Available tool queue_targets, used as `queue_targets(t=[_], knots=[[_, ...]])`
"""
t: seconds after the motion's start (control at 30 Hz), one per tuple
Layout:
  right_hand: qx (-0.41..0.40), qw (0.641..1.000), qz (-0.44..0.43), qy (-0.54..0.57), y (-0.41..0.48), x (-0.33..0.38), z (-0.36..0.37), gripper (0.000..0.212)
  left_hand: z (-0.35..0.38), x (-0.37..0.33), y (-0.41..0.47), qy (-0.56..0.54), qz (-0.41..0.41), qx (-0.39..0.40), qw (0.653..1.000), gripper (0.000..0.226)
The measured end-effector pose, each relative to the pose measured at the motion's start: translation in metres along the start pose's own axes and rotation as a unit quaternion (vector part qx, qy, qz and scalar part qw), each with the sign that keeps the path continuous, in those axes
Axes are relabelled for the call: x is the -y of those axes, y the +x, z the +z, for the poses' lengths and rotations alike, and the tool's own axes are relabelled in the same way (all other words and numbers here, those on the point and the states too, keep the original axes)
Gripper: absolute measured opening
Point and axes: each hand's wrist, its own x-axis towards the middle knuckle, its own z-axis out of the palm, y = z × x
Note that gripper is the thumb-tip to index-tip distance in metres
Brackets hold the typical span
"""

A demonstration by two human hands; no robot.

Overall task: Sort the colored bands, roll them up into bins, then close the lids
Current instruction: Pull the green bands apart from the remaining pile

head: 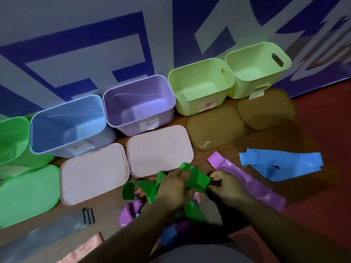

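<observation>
Green band (197, 179) held between both hands; left hand (173, 186) curled, gripping it, right hand (225, 184) pinching its end.

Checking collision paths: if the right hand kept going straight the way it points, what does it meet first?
The green band, which the right hand points up-left at and seems to pinch by its end. Just beyond is the left hand, then likely the nearer pink lid; depth is unclear.

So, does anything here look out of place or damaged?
Nothing looks damaged or spilled. Only colours mismatch: one pink lid lies before the blue bin, another pink lid before the purple bin, and brown lids before both light green bins. The green lid matches its green bin.
</observation>
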Motion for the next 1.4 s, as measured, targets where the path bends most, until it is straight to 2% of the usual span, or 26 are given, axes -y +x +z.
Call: queue_targets(t=[0.17, 0.27, 0.4, 0.53, 0.67, 0.77, 0.9, 1.0, 1.13, 1.23, 1.4], knots=[[0.018, 0.995, 0.018, 0.102, 0.001, -0.007, 0.002, 0.011, 0.015, -0.004, 0.017, 0.04, -0.038, 0.05, 0.997, 0.056], [-0.005, 0.994, 0.032, 0.108, 0.007, -0.005, 0.007, 0.019, 0.018, -0.003, 0.022, 0.024, -0.046, 0.041, 0.998, 0.04], [-0.012, 0.992, 0.033, 0.125, 0.016, 0.0, 0.011, 0.032, 0.01, -0.003, 0.019, -0.048, -0.06, 0.013, 0.997, 0.015], [-0.008, 0.989, 0.029, 0.147, 0.023, 0.007, 0.007, 0.025, -0.014, -0.003, 0.008, -0.156, -0.065, -0.036, 0.985, 0.021], [-0.053, 0.975, 0.018, 0.216, 0.024, 0.013, 0.001, 0.031, -0.045, -0.002, -0.007, -0.237, -0.069, -0.125, 0.961, 0.027], [-0.068, 0.97, 0.003, 0.235, 0.024, 0.019, -0.008, 0.024, -0.065, 0.001, -0.016, -0.275, -0.081, -0.175, 0.942, 0.027], [-0.048, 0.971, -0.036, 0.232, 0.017, 0.025, -0.02, 0.02, -0.082, 0.01, -0.028, -0.328, -0.121, -0.222, 0.91, 0.026], [-0.024, 0.974, -0.081, 0.209, 0.01, 0.027, -0.028, 0.025, -0.094, 0.009, -0.038, -0.369, -0.137, -0.267, 0.88, 0.018], [0.064, 0.974, -0.105, 0.19, -0.003, 0.038, -0.037, 0.019, -0.103, 0.018, -0.053, -0.405, -0.156, -0.31, 0.846, 0.016], [0.111, 0.961, -0.107, 0.228, -0.016, 0.049, -0.036, 0.026, -0.106, 0.04, -0.063, -0.405, -0.178, -0.329, 0.834, 0.026], [0.108, 0.952, -0.102, 0.266, -0.034, 0.066, -0.023, 0.022, -0.113, 0.064, -0.082, -0.421, -0.193, -0.344, 0.817, 0.019]])
